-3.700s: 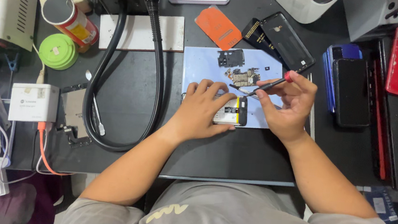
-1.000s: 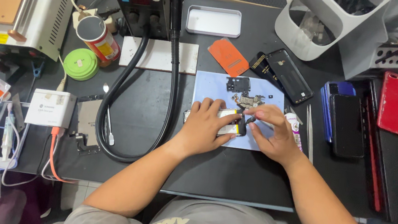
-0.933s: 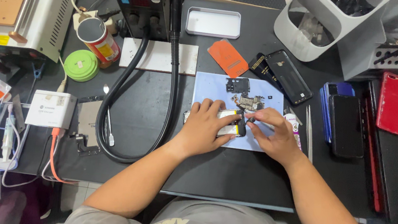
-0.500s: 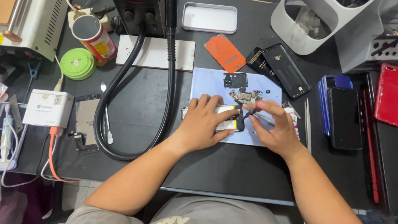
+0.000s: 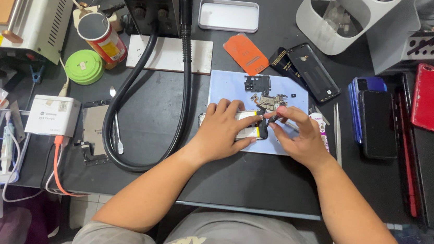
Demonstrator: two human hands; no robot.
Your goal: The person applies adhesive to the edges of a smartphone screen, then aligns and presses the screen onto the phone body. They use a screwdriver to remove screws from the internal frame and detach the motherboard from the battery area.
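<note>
Left hand: I see my left hand (image 5: 222, 131) pressed flat, fingers spread, on the small opened phone with a pale battery (image 5: 245, 131), pinning it to the pale blue rectangular work mat (image 5: 225, 83).
Right hand: my right hand (image 5: 299, 136) is pinched around a thin dark tool at the phone's right end; I cannot tell what the tip touches.
Phone: it lies on the mat's lower half, between both hands.
Loose parts: a small dark circuit board and brackets (image 5: 267, 98) sit on the mat just above the hands.
Counter: the black counter (image 5: 254, 177) carries an orange card (image 5: 245, 53), a thick black hose (image 5: 150, 111) and a red phone (image 5: 431, 97) well to the right.
</note>
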